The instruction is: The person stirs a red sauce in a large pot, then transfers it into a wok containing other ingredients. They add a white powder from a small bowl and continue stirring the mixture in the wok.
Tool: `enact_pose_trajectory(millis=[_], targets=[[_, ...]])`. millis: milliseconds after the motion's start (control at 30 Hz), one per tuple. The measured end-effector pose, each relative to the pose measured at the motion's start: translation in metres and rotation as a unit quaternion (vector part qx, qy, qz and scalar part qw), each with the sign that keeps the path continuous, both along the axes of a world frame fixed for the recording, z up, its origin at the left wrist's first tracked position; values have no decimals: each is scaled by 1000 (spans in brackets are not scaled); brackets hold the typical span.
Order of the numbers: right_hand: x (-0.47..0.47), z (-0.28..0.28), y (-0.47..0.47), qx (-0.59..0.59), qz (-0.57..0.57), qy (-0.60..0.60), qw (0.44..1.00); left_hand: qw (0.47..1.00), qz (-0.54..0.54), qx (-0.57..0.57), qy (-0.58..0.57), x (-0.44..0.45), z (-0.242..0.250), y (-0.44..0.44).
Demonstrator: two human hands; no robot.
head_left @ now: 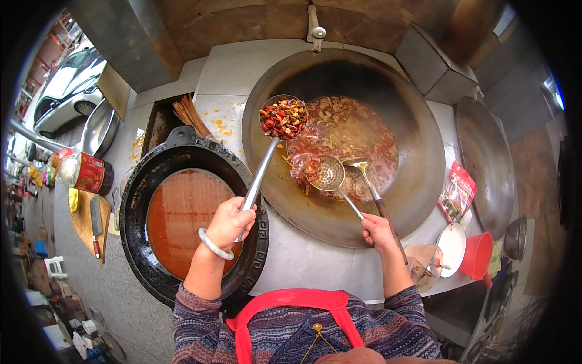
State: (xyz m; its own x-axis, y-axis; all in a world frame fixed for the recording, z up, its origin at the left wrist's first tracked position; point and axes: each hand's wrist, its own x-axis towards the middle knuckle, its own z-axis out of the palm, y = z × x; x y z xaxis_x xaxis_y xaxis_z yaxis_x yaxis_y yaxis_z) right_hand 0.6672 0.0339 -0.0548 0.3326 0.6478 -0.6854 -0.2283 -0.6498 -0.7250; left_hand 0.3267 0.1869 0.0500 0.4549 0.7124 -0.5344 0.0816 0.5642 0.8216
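My left hand (230, 223) grips the metal handle of a round strainer ladle (262, 170), heaped with red chillies and spices (284, 119) and held over the left rim of a large wok (418, 182). Reddish broth with spices (359, 118) bubbles inside the wok. My right hand (378, 231) holds the thin handle of a perforated skimmer (328, 172), whose bowl is at the broth's surface with some chillies at its left edge. A spatula (384, 209) with a wooden handle leans in the wok, just right of the skimmer.
Left of the wok stands a black cast pot (132, 227) of red-brown liquid (188, 218). Farther left are a cutting board (86, 223) with a cleaver (96, 216) and a jar (91, 173). At right are a red packet (459, 191), a white plate (451, 250) and a red plastic scoop (477, 257). A faucet (316, 34) overhangs the wok.
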Motion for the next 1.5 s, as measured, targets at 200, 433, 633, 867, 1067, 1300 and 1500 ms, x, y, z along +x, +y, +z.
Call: enact_pose_trajectory(millis=[200,433,633,867,1067,1300,1500], targets=[[-2,5,3,107,47,-141,983,1000,10,9,-1,-1,1,0],[9,25,-3,145,1,-192,971,1000,-6,23,11,-3,-9,0],[4,53,6,262,3,-378,888,997,-57,7,51,8,-19,-3],[-16,67,16,225,131,-703,662,995,-91,-31,19,25,-19,-10],[-3,58,-5,167,99,-705,682,996,-82,-28,6,21,-16,-12],[13,13,-34,-74,291,-657,691,999,-47,-18,2,9,-18,-7],[15,-19,-22,104,151,-381,906,1000,-16,-15,-1,5,-7,-5]])
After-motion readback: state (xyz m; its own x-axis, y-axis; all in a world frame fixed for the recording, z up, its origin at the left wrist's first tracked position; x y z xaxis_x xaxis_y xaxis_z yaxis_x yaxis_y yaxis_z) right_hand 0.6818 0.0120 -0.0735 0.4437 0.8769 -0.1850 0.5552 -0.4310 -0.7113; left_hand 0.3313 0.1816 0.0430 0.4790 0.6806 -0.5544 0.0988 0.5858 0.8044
